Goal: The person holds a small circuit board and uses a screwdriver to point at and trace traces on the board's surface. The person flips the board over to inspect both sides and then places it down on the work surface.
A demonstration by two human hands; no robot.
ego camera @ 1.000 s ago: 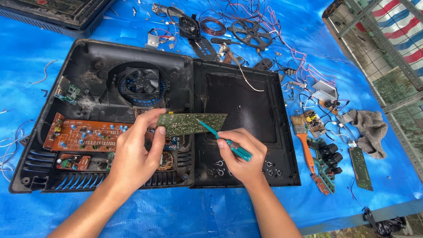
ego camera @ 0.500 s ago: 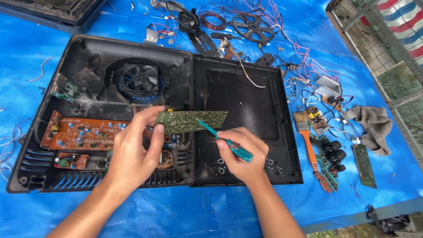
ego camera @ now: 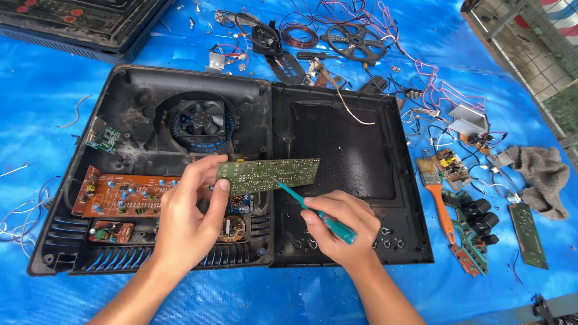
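Open black casing: 1 fan, 1 orange board inside. Left hand grip pinching 1 green circuit board above casing's middle. Right hand grip pressed around 1 teal screwdriver, tip touching board. 1 paintbrush right.

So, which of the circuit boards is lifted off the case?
The long green board, pinched by the left hand; the orange board lies in the case.

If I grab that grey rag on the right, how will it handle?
The grey rag lies crumpled in soft folds, so it is probably floppy and light. It will likely drape rather than roll, and may snag the loose wires beside it.
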